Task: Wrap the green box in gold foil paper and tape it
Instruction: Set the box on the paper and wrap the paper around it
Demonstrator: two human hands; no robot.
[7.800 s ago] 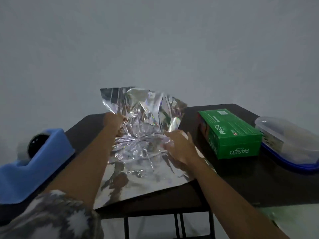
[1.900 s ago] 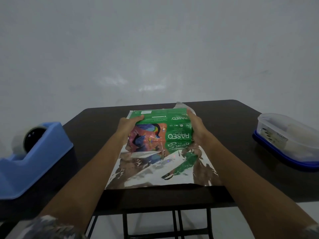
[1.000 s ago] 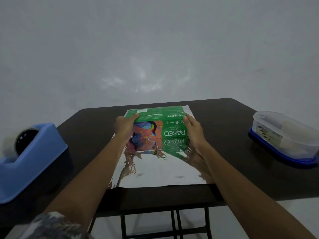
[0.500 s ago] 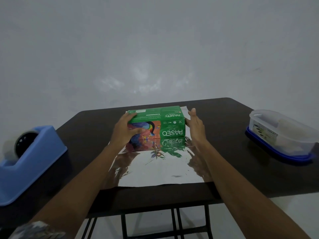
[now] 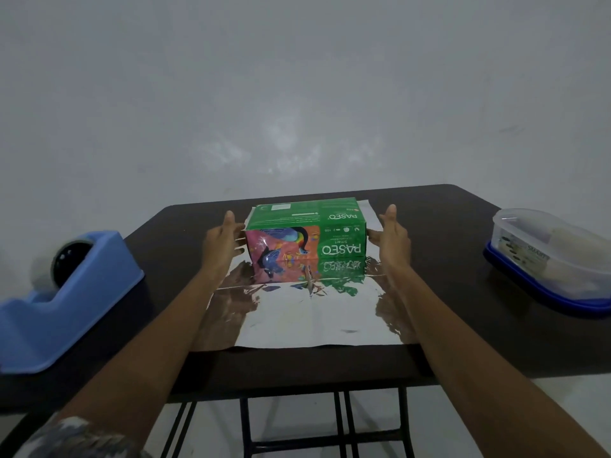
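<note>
The green box (image 5: 305, 231), printed PASEO with a colourful picture on its near side, stands on the far half of a shiny foil sheet (image 5: 304, 315) spread flat on the dark table (image 5: 463, 332). My left hand (image 5: 222, 241) is just left of the box with fingers straight, its fingertips at the box's left end. My right hand (image 5: 391, 238) is held flat and upright just right of the box, fingertips near its right end. Neither hand grips anything. The foil mirrors the box and both forearms.
A blue tape dispenser (image 5: 66, 302) with a tape roll sits at the table's left edge. At the right stands a clear plastic container (image 5: 552, 256) on a blue lid. A plain wall rises behind the table. The table's near edge runs below the foil.
Both hands let go of the box and drew slightly outward with fingers straightened. The box now stands still on the flattened foil.
</note>
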